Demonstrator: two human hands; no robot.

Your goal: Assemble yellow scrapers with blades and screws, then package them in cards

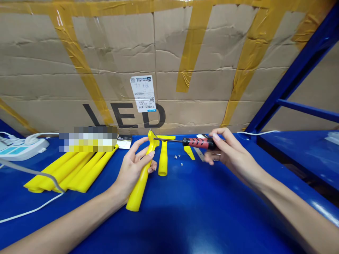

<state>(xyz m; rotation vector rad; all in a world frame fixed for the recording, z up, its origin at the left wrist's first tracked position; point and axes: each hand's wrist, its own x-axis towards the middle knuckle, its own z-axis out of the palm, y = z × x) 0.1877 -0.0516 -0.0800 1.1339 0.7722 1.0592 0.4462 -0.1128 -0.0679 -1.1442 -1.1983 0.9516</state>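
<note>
My left hand (136,164) is wrapped round a yellow tubular handle (141,183), which is tilted with its wide end toward me. My right hand (227,148) grips the back end of a red and black screwdriver (198,142). The screwdriver lies nearly level, its tip at the upper part of the held handle. Just right of my left hand, a second yellow handle (163,160) rests on the blue surface. Several small metal nuts or screws (176,156) lie farther right, near a flat yellow piece (189,152) and a grey blade-like strip (199,154).
Several yellow handles (76,169) are piled at the left. Beyond them sit a white power strip (29,149) and a white cable (31,211). A large taped cardboard box (119,53) stands behind the blue table (169,225). A blue metal frame (291,67) rises at the right.
</note>
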